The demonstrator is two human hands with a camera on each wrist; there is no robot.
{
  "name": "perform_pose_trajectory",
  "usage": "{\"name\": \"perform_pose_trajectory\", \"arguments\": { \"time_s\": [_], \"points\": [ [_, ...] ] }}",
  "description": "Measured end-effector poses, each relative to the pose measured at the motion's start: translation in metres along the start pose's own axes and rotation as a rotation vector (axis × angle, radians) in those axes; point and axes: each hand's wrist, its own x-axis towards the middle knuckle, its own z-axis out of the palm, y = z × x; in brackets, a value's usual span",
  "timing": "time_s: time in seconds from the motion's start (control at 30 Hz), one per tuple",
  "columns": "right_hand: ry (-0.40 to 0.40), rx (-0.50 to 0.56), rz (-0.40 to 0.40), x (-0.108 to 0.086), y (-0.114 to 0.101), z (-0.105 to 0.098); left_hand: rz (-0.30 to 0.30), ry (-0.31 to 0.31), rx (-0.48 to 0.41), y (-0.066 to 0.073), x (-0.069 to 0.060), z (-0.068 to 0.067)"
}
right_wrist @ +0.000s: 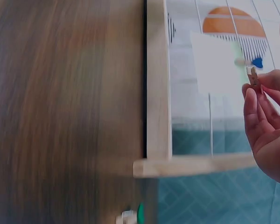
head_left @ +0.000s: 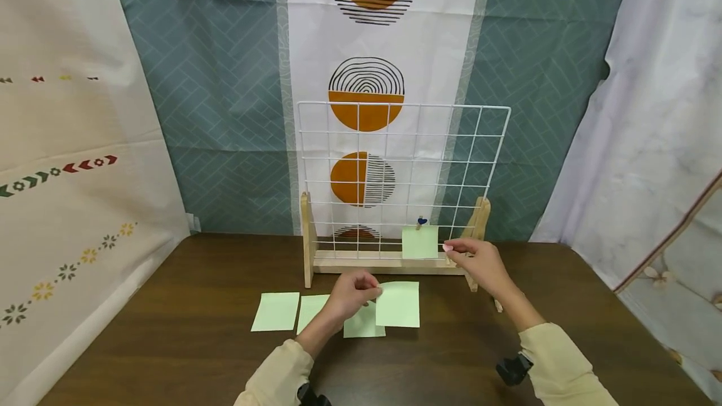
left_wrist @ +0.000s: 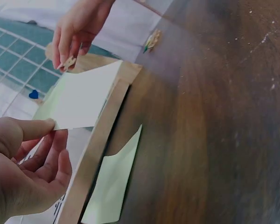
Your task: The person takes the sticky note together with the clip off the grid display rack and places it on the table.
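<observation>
My left hand (head_left: 351, 296) pinches a pale green paper note (head_left: 399, 306) by its edge, in front of the wire grid (head_left: 395, 182). Between the thumb and fingers of my right hand (head_left: 481, 264) is a small wooden clothespin (right_wrist: 253, 77), close to the grid's lower right part. Another green note (head_left: 420, 243) hangs on the grid, clipped by a clothespin with a blue heart (head_left: 422, 221). Three more notes lie on the table: one at the far left (head_left: 275, 312), a second note (head_left: 311, 311) partly behind my left hand, and a third note (head_left: 363, 322) partly covered by the held one.
Wooden feet and a wooden base bar (head_left: 389, 266) carry the grid on the dark brown table (head_left: 169, 343). To the right of the stand lie small clothespins (left_wrist: 152, 41), one with a green part. Patterned cloths (head_left: 564, 80) hang behind and at both sides.
</observation>
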Motion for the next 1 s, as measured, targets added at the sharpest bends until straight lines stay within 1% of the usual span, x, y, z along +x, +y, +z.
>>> {"name": "perform_pose_trajectory", "arguments": {
  "time_s": [0.1, 0.23, 0.37, 0.5, 0.63, 0.73, 0.83, 1.0],
  "points": [
    [0.008, -0.013, 0.005, -0.005, 0.009, -0.009, -0.011, -0.034, 0.009, -0.002, -0.002, 0.007],
    [0.011, -0.079, 0.016, -0.01, 0.019, -0.026, -0.017, -0.055, 0.031, -0.003, -0.001, 0.015],
    [-0.016, -0.128, 0.064, -0.018, 0.03, -0.043, -0.024, -0.064, 0.038, -0.003, 0.003, 0.02],
    [-0.035, -0.137, 0.12, -0.026, 0.042, -0.058, -0.031, -0.067, 0.044, -0.004, 0.008, 0.025],
    [-0.026, -0.146, 0.154, -0.032, 0.057, -0.068, -0.04, -0.061, 0.066, -0.006, 0.011, 0.028],
    [-0.023, -0.173, 0.163, -0.036, 0.07, -0.073, -0.035, -0.054, 0.097, -0.007, 0.012, 0.03],
    [-0.031, -0.199, 0.165, -0.039, 0.081, -0.079, -0.001, -0.053, 0.16, -0.007, 0.012, 0.031],
    [-0.039, -0.235, 0.157, -0.044, 0.098, -0.091, 0.092, -0.046, 0.325, -0.007, 0.014, 0.031]
  ]
}}
